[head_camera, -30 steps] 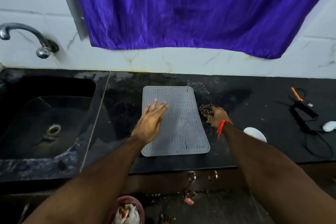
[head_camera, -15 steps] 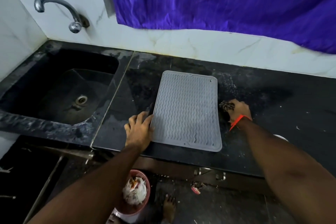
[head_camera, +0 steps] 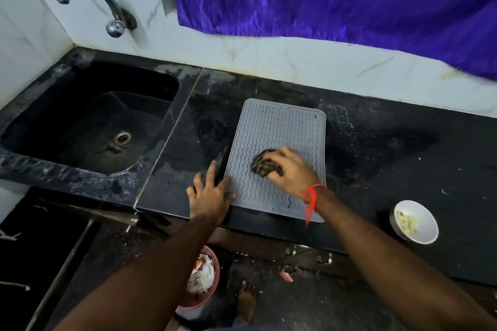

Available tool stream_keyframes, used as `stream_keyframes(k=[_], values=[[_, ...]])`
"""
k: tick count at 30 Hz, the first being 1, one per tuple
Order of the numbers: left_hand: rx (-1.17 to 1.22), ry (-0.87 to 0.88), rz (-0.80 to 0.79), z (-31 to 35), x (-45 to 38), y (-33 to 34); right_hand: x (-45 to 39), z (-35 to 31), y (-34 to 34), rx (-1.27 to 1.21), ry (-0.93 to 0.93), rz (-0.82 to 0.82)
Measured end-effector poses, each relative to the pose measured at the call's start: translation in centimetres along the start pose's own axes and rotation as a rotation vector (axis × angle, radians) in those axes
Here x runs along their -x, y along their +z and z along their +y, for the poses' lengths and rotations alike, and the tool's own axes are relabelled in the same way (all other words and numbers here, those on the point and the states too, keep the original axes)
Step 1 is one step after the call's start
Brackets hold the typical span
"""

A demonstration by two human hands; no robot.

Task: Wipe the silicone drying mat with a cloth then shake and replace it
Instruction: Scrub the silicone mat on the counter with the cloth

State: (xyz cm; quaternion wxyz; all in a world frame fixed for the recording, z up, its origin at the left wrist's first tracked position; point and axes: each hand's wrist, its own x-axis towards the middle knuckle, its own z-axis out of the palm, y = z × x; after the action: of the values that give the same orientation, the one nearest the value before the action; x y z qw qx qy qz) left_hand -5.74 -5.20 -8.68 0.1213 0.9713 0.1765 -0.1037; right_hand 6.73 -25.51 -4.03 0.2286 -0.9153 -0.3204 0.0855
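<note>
The grey silicone drying mat [head_camera: 279,142] lies flat on the black desk [head_camera: 390,158], its near short edge close to the desk's front edge and its far edge short of the tiled back wall. The right hand [head_camera: 293,172] is over the mat's middle, its grip curled round a dark crumpled cloth [head_camera: 265,165] that is pressed on the ribbed surface; the hand is blurred, and a red thread [head_camera: 310,200] circles its wrist. The left hand [head_camera: 209,196] rests flat on the desk at the mat's left long edge near the front corner, fingers spread and straight, its grip holding nothing, the thumb side touching the mat's rim. Bare desk lies between the mat's left edge and the sink [head_camera: 88,121], and a wider bare stretch runs right of the mat. A white bowl [head_camera: 415,222] sits near the front edge, well apart from the mat.
</note>
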Motion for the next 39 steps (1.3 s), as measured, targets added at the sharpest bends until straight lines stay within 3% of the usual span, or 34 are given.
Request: stream_keyframes(k=[4,9,14,19,26,39], values=[[-0.039,-0.064,-0.035,0.3,0.4,0.1,1.1,-0.6,5.4,0.273,-0.095,-0.227],[-0.082,-0.066,-0.035,0.7,0.6,-0.1,1.2,0.4,7.2,0.247,-0.198,-0.140],[-0.066,-0.063,-0.055,0.5,0.8,0.3,-2.2,2.3,5.4,0.294,-0.253,-0.193],[-0.045,-0.065,-0.059,0.3,0.6,0.5,-8.5,3.9,2.9,0.298,-0.154,-0.149],[-0.024,-0.077,-0.082,0.2,0.4,0.4,-13.5,3.3,2.4,0.228,0.142,-0.014],[-0.011,-0.082,-0.104,0.2,0.8,-0.6,-3.5,-3.0,7.7,0.123,0.108,-0.090]])
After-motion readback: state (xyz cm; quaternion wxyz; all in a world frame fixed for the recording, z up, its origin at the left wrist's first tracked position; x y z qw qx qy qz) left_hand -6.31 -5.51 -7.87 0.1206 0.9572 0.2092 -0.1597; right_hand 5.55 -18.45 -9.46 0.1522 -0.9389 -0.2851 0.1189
